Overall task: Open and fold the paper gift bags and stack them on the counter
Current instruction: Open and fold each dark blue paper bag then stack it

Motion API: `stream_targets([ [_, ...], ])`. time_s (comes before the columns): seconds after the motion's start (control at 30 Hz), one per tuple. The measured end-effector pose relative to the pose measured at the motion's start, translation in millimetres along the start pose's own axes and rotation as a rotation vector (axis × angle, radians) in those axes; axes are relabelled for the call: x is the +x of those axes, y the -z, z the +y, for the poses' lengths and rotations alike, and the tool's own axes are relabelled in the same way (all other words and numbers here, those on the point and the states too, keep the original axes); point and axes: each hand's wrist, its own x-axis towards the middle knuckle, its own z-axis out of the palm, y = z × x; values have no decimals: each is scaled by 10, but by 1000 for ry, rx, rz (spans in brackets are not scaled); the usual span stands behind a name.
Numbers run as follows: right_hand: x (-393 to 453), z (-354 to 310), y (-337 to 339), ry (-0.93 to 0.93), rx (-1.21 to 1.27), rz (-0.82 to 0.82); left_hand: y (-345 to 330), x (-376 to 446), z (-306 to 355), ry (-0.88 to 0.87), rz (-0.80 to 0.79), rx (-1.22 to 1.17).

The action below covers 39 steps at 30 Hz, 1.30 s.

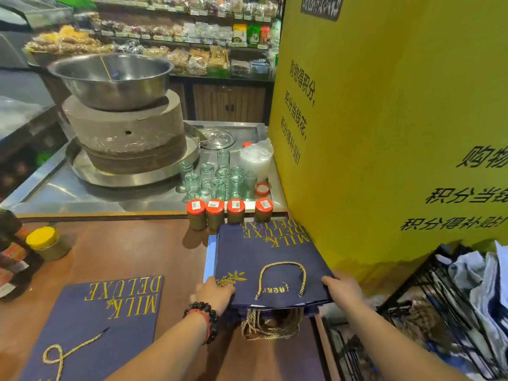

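Both hands, left (217,294) and right (342,290), grip the bag stack (261,259) (near corners).

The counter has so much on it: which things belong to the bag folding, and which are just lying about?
Part of the job:
- stack of navy bags, held at its near corners by the left hand and right hand
- single flat bag lying apart to the left

Just lying about:
- red-lidded jars
- empty glasses
- stone mill with steel bowl
- yellow-lidded jar
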Motion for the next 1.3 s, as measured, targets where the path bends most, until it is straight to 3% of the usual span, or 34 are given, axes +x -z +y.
stream_targets([
  [0.3, 514, 29, -174, -30, -231, -14, -250, 342, 71, 86, 2, 29],
  [0.73, 646, 33, -227, -1, -261, -30, -333, 426, 52, 58, 42, 82],
  [1.03, 246, -93, -245, 411, -710, 112, -218, 42, -19, -165, 79, 211],
  [1.3, -295, -275, -627, 706, -843, 121, 60, -192, -347, -250, 120, 288],
])
